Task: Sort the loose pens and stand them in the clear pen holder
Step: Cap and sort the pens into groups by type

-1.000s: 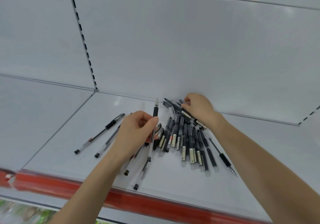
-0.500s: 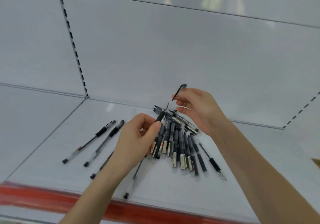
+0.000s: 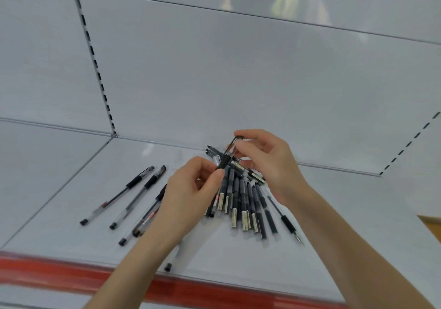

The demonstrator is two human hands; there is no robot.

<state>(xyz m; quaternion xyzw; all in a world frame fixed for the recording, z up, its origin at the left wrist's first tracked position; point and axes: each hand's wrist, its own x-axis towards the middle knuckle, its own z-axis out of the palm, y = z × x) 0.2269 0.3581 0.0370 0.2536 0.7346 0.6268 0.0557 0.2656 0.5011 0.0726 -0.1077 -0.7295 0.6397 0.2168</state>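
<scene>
Head view: our left hand pinches a black-gripped clear plastic pen above the dark pen pile on the white shelf; our right hand, having just lifted a clear cap, now pinches it over the tip. Capping first, we judge; no holder visible.

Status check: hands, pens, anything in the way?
Left hand grips black-gripped clear pen; right hand pinches clear cap at its tip. Dark pen pile loose on white shelf. Clear pen holder not in view.
</scene>
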